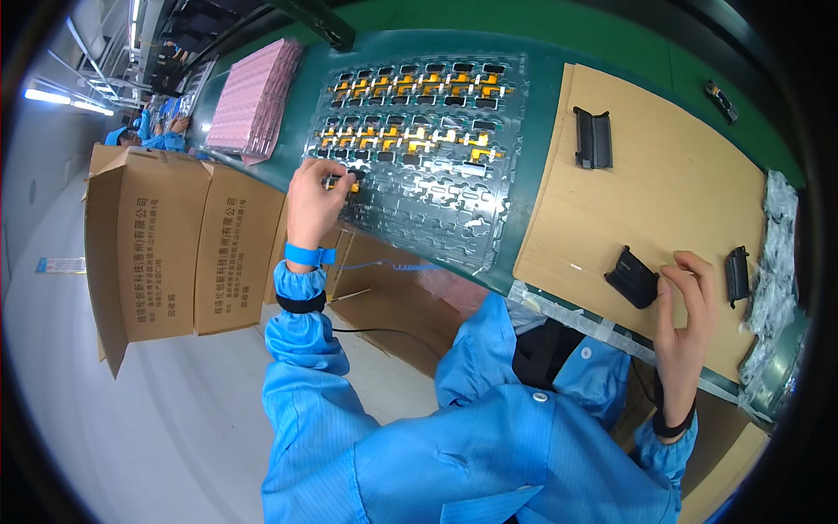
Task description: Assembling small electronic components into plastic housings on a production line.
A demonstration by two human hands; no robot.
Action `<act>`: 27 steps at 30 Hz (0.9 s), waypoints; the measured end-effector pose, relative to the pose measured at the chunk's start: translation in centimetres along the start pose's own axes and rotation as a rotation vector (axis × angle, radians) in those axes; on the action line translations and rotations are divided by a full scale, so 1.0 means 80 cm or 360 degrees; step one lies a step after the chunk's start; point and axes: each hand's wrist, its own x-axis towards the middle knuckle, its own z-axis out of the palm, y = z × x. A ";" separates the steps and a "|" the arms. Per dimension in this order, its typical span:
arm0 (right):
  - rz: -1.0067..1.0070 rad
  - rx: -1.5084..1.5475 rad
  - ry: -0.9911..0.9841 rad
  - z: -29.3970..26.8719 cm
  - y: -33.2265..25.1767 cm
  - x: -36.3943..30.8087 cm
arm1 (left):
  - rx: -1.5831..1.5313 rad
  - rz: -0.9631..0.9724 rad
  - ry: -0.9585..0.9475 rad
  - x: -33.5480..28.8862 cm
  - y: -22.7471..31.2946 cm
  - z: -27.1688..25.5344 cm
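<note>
Hands in blue cleanroom sleeves work at a green bench. The left hand (pixel 314 199) reaches out over a clear plastic tray (pixel 454 218) and pinches a small orange-and-black flex part (pixel 342 182) between its fingertips at the tray's near left edge; rows of like parts fill the tray's far pockets, while the nearer pockets lie bare. A blue wrist strap (pixel 307 254) with a coiled cord circles that wrist. The right hand (pixel 685 310) rests on a brown board (pixel 663 166), fingers loosely curled and touching a black plastic housing (pixel 632 277). A second black housing (pixel 738 275) lies just beside that hand, and a third (pixel 593 137) sits well apart at the board's far side. Pink sheets (pixel 255 96) are stacked left of the tray, and cardboard boxes (pixel 175 253) stand on the floor below.
</note>
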 end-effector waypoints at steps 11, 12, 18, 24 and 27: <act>0.1297 0.2488 -0.0920 0.072 -0.090 0.015 | -0.0396 0.1513 0.0241 -0.090 0.201 -0.045; 0.1226 0.2424 -0.0900 0.077 -0.089 0.015 | -0.0474 0.1610 0.0305 -0.089 0.212 -0.037; 0.1058 0.2306 -0.0777 0.055 -0.085 0.006 | -0.0671 0.1754 0.0251 -0.091 0.231 -0.020; 0.0714 0.2202 -0.0223 0.060 -0.063 0.002 | -0.1758 0.0397 -0.0519 -0.120 0.247 0.004; 0.0683 0.2167 -0.0160 0.060 -0.065 0.003 | -0.2005 0.0297 -0.0522 -0.127 0.264 0.022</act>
